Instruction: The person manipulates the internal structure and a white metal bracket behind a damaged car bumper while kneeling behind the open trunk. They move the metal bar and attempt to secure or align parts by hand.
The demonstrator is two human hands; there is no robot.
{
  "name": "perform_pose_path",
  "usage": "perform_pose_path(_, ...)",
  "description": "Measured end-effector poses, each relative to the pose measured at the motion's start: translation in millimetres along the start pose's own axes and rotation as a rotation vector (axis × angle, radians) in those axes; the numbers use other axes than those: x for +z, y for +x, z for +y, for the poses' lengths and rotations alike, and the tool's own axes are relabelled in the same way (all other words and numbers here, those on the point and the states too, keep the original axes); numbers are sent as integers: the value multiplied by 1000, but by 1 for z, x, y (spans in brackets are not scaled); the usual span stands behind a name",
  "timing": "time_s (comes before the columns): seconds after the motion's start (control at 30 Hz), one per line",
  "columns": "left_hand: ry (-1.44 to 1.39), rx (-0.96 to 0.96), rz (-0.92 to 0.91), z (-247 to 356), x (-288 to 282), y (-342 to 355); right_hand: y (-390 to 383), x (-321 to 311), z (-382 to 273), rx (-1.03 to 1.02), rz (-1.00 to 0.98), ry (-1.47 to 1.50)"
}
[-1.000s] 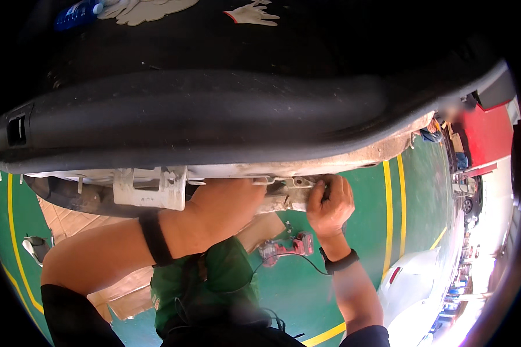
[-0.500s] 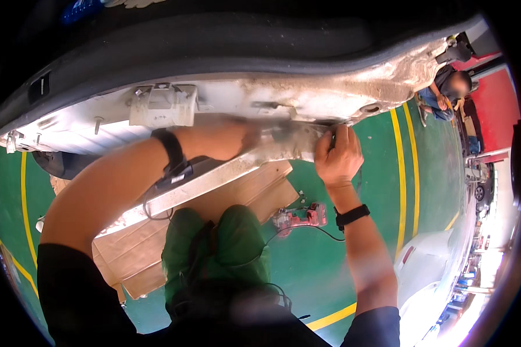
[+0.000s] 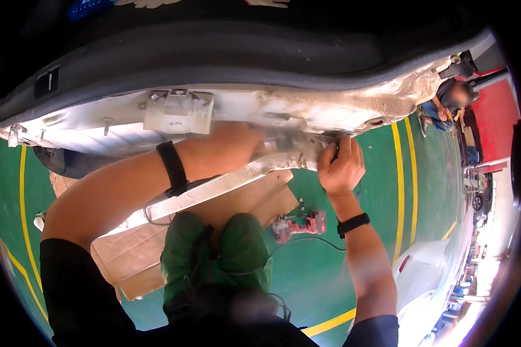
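A long, dirty white metal beam (image 3: 200, 196) runs slantwise below the bare white rear body panel (image 3: 255, 107) of a car. My right hand (image 3: 342, 168) is closed over the beam's right end, with its fingers curled against the metal. Farther left, my left hand (image 3: 237, 147) reaches across to the beam's upper side, close under the panel. Its fingers are smeared by motion beside a blurred greyish patch, so whatever they hold cannot be made out. A white bracket (image 3: 179, 113) sits on the panel above my left wrist.
A red cordless power tool (image 3: 298, 226) lies on the green floor, near a cable (image 3: 307, 238). Flattened cardboard (image 3: 133, 254) is under my knees. Another person (image 3: 446, 107) sits at the far right. A white car (image 3: 425, 269) stands at the lower right.
My left forearm has turned, and its hand has shifted slightly along the beam. My right hand keeps its hold. The whole view has tilted a little, so the car sits lower in it.
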State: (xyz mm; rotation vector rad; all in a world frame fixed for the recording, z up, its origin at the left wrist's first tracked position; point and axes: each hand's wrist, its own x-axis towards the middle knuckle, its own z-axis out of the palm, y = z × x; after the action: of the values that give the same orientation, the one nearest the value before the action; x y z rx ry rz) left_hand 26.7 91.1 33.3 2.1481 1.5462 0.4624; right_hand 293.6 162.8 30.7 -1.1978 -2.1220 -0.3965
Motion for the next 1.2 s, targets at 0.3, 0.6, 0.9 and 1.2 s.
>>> perform_pose_path(0.3,-34,7,47,21,-17,-5,-1,-1,1,-7,-6,-1)
perform_pose_path(0.6,82,-30,-15,50,-24,3,-1,-1,1,-17,4,6)
perform_pose_path(0.9,19,21,6,38,-21,8,1,-2,3,-28,21,17)
perform_pose_path(1.2,-151,-51,-332,-34,25,20,-1,-1,2,-41,-8,42)
